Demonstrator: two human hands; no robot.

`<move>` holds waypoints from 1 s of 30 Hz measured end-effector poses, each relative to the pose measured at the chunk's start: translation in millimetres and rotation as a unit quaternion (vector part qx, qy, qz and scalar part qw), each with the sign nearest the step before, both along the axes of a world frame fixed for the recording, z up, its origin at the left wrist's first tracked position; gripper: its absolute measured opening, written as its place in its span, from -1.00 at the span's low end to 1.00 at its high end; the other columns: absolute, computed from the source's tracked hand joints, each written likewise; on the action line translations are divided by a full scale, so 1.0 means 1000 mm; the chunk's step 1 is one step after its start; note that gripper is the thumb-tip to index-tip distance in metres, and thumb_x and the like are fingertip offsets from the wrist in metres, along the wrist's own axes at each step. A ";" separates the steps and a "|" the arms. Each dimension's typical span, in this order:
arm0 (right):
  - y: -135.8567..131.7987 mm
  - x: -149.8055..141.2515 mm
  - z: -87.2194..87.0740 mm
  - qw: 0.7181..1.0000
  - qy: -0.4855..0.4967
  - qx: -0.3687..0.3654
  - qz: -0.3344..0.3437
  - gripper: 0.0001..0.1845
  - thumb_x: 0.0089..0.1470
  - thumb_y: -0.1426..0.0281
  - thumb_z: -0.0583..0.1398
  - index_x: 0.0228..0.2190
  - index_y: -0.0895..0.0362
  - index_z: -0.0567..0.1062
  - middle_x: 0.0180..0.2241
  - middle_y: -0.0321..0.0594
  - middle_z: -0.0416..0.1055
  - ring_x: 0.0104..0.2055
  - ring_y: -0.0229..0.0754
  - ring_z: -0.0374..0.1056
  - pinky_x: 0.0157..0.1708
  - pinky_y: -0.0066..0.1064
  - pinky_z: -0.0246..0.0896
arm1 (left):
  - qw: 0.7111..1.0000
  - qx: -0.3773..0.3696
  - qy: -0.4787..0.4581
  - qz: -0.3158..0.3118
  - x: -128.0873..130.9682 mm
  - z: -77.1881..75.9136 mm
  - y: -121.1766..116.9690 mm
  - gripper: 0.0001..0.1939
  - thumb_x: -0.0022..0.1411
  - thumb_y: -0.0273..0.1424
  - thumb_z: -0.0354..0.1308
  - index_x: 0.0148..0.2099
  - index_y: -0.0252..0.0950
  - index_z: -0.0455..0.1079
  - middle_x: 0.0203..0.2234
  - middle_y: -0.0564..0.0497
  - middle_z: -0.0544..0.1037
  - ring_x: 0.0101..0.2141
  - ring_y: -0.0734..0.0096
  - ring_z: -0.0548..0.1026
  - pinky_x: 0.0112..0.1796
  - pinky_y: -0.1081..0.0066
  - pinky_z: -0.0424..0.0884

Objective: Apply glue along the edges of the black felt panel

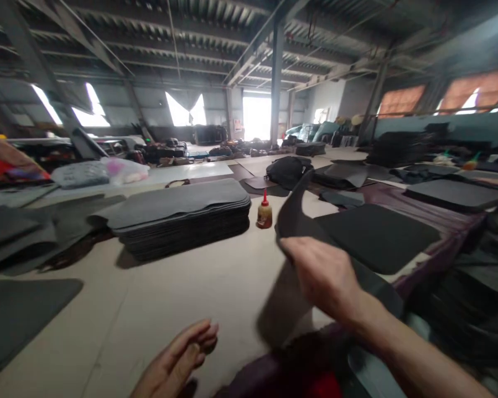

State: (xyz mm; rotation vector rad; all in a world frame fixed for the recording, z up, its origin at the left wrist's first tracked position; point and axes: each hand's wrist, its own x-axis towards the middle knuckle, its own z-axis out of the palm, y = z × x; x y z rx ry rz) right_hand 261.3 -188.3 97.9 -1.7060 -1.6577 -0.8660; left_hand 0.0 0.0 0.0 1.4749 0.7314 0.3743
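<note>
Daylight is glaring through a tall bright opening (257,115) in the far wall (154,113) and through windows (175,115) to its left, where grey coverings are sagging across the brightness. Overhead, a ribbed ceiling (216,27) is spanning steel beams (255,47), and a grey column (277,83) is rising towards them. On the right, orange curtains (401,101) are glowing above a bluish wall (398,126) (the upper corner is looking hazy), while a broad pale table (207,276) is filling the foreground.

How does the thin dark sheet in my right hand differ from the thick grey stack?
The thin dark grey sheet is raised and curved in your right hand; the thick grey rectangular stack lies on the pale table. The sheet looks like one layer, while the stack shows many. Both look like greyish sheeting.
</note>
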 end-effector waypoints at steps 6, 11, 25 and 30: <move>0.045 -0.076 -0.034 0.863 0.156 -0.323 0.357 -0.37 0.24 0.10 0.24 0.22 0.14 0.33 0.13 -0.02 0.42 0.17 -0.04 0.34 0.17 -0.30 0.22 | 0.974 -0.168 -0.081 0.129 -0.004 0.007 0.002 -0.04 0.12 0.36 0.01 0.33 -0.22 0.23 0.19 -0.20 0.44 0.22 -0.04 0.36 0.19 0.06 0.37; 0.017 0.000 -0.052 0.911 0.255 -0.291 0.140 -0.50 0.36 0.12 0.10 0.20 0.10 0.40 0.16 -0.06 0.40 0.20 -0.07 0.32 0.22 -0.23 0.23 | 0.977 -0.160 -0.053 0.128 -0.018 0.001 0.007 -0.08 0.06 -0.04 0.42 0.36 -0.19 0.15 0.22 -0.20 0.42 0.18 -0.02 0.42 0.17 0.12 0.40; 0.020 -0.012 -0.150 0.955 0.063 -0.242 -0.160 -0.49 0.28 0.23 0.06 0.18 0.10 0.43 0.28 -0.05 0.25 0.32 0.25 0.11 0.19 0.23 0.12 | 0.984 0.098 0.026 0.150 -0.026 -0.002 0.064 -0.16 -0.04 -0.15 0.35 0.24 -0.36 0.24 -0.49 0.08 0.48 -0.43 0.24 0.52 -0.37 0.35 0.45; 0.031 -0.026 -0.152 0.961 0.053 -0.217 -0.165 -0.52 0.24 0.29 0.06 0.15 0.04 0.45 0.26 -0.07 0.29 0.29 0.26 0.14 0.16 0.26 0.10 | 0.934 0.289 0.132 0.164 -0.043 -0.015 0.082 -0.27 -0.01 0.03 0.24 0.11 -0.35 0.44 -0.54 0.15 0.32 -0.51 0.33 0.38 -0.42 0.36 0.29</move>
